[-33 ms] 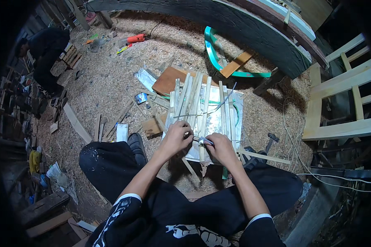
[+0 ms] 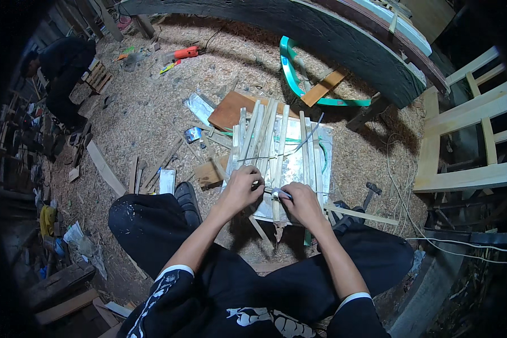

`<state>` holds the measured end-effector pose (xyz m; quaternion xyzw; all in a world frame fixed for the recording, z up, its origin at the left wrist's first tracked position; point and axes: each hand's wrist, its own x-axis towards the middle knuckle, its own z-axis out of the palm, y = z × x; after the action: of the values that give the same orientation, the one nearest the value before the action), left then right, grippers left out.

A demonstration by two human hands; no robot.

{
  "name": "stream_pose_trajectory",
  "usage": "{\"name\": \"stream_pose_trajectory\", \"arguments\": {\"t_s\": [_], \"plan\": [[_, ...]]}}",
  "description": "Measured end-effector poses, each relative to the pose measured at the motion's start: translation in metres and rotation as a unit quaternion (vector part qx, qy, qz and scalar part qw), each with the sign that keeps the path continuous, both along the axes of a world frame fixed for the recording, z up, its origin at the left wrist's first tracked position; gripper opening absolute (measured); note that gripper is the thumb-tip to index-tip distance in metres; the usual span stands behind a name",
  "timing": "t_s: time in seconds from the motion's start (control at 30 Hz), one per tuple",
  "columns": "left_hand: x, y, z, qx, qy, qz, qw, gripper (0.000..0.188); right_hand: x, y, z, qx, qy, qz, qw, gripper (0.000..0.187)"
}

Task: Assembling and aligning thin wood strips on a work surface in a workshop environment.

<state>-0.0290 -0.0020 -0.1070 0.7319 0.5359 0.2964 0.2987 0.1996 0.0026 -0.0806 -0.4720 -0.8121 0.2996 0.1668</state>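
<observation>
Barely any shift shows: left hand (image 2: 242, 188) curls, grip unclear; right hand (image 2: 304, 206) pinches a greyish piece (image 2: 284, 195).

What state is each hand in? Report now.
Left hand: fingers curled at the wooden slats; what it holds cannot be told.
Right hand: closed on a narrow bluish-grey piece.

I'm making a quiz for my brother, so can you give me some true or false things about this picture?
1. The left hand and right hand are both at the wooden strips. True.
2. Both hands wear gloves. False: they are bare.
3. A hammer lies to the right of the strips. True.
4. A power tool lies farther away than the hammer. True.
5. The power tool is blue. False: it is mostly red.
</observation>
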Motion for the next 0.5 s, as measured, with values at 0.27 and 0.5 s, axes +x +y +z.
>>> {"name": "stream_pose_trajectory", "arguments": {"t_s": [0.27,0.5], "plan": [[0.006,-0.004,0.006,-0.042,-0.005,0.012,0.999,0.016,-0.002,0.0,-0.004,0.015,-0.002,-0.02,1.0,0.014],[0.003,0.001,0.009,-0.089,-0.04,-0.018,0.995,0.015,-0.006,-0.001,-0.006,0.033,0.003,-0.014,0.999,0.013]]}}
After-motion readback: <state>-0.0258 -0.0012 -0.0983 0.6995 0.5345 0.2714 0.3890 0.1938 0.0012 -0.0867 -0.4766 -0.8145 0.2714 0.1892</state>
